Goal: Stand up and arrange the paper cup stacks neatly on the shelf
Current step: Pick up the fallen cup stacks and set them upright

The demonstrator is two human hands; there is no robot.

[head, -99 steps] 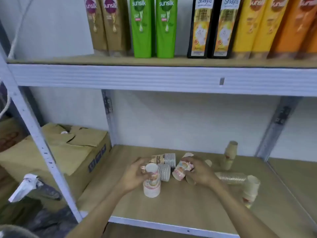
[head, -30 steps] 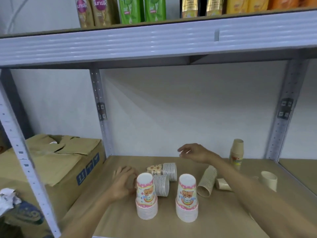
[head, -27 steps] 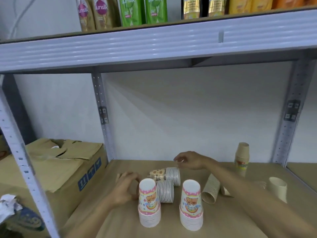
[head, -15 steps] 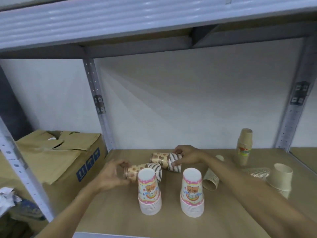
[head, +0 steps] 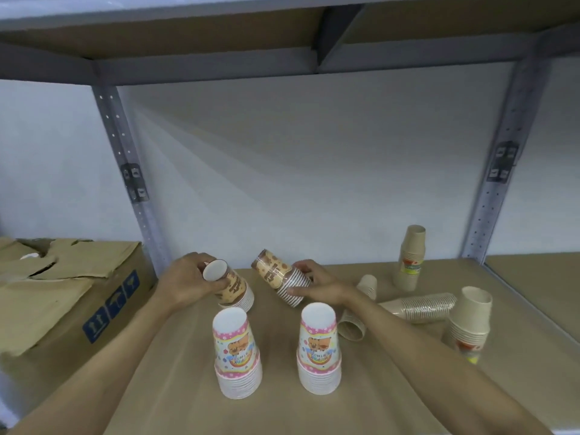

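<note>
Two pink cartoon cup stacks stand upside down at the front of the wooden shelf point(head: 361, 412), the left one point(head: 237, 359) and the right one point(head: 318, 351). Behind them my left hand point(head: 185, 282) grips an orange patterned cup stack point(head: 233, 288), tilted with its base toward me. My right hand point(head: 317, 284) grips a second orange patterned stack point(head: 279, 277), tilted up to the left. To the right, plain beige stacks: one upright at the back point(head: 412, 260), one lying flat point(head: 420, 306), one upright near the right edge point(head: 469, 326), and one lying behind my right forearm point(head: 353, 324).
A torn cardboard box point(head: 62, 287) sits left of the shelf post point(head: 133, 183). A second perforated post point(head: 497, 180) rises at the right. The upper shelf's underside point(head: 282, 42) hangs close overhead.
Both hands have lifted the two orange stacks off the shelf and tipped them from lying flat toward upright. The view has dropped lower under the upper shelf.
</note>
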